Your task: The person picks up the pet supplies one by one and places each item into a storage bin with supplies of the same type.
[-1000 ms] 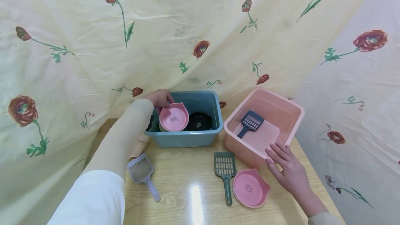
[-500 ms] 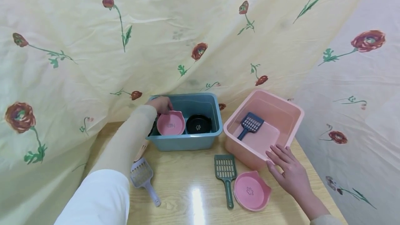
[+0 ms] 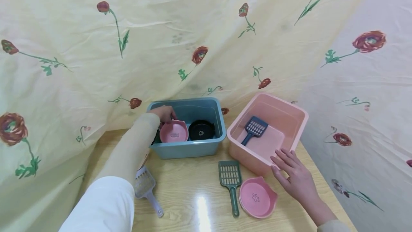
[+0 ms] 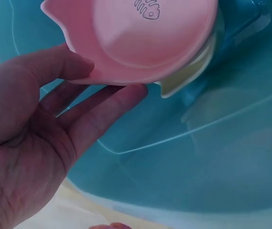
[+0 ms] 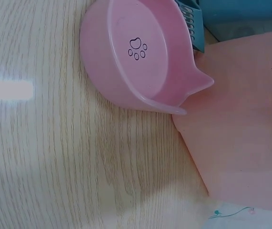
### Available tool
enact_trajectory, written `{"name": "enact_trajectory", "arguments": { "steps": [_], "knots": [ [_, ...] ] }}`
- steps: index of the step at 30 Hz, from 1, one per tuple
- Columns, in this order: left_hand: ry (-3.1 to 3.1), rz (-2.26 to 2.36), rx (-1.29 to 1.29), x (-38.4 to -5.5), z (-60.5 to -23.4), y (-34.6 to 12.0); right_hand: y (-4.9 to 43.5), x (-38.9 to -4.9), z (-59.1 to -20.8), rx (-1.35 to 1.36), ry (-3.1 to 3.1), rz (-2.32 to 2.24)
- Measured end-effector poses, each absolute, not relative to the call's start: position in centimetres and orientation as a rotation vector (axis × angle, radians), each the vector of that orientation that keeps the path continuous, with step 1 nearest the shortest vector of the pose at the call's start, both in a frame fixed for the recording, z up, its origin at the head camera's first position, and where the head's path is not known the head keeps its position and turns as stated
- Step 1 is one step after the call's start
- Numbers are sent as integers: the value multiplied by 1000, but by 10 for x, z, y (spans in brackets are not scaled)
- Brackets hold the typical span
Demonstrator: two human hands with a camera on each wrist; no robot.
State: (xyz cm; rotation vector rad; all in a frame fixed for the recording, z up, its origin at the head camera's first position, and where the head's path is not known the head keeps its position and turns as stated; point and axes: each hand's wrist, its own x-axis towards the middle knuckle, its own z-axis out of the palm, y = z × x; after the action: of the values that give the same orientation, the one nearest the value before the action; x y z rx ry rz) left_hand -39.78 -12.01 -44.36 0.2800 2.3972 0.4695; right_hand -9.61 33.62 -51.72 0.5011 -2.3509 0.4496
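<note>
One lavender scoop [image 3: 149, 192] lies toward the left of a wooden table [image 3: 186, 189]; beyond it the left hand [image 3: 165, 113] pinches a pink fish-print bowl [image 3: 173, 133] by its edge inside a blue tub [image 3: 190, 150], beside a black bowl [image 3: 201, 130]. Further right I see a green scoop [image 3: 233, 193], a pink tub [image 3: 248, 160] holding a navy scoop [image 3: 255, 129], a pink paw-print bowl [image 3: 257, 198], and the right hand [image 3: 296, 176], fingers spread, at that tub's near rim

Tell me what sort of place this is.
Likely a makeshift tabletop workspace, perhaps a staged one: flowered cloth hangs close behind a wood-grain table, where the left hand grips a fish-marked pink bowl.
</note>
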Motion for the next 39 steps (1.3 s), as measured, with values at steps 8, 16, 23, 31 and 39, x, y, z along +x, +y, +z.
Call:
{"name": "enact_trajectory", "arguments": {
  "steps": [8,16,23,31,39],
  "knots": [
    [2471,363,328,-393,-454,-128,334,-96,-518,542,-2326,468],
    [2536,263,477,-391,-430,-135,331,-93,-516,509,-2347,456],
    [2601,260,561,-382,-397,-135,332,-89,-517,484,-2366,456],
    [2686,124,733,-343,-371,-151,333,-94,-518,494,-2347,490],
    [2819,222,846,-283,-375,-190,333,-96,-515,508,-2365,474]
  ]
}}
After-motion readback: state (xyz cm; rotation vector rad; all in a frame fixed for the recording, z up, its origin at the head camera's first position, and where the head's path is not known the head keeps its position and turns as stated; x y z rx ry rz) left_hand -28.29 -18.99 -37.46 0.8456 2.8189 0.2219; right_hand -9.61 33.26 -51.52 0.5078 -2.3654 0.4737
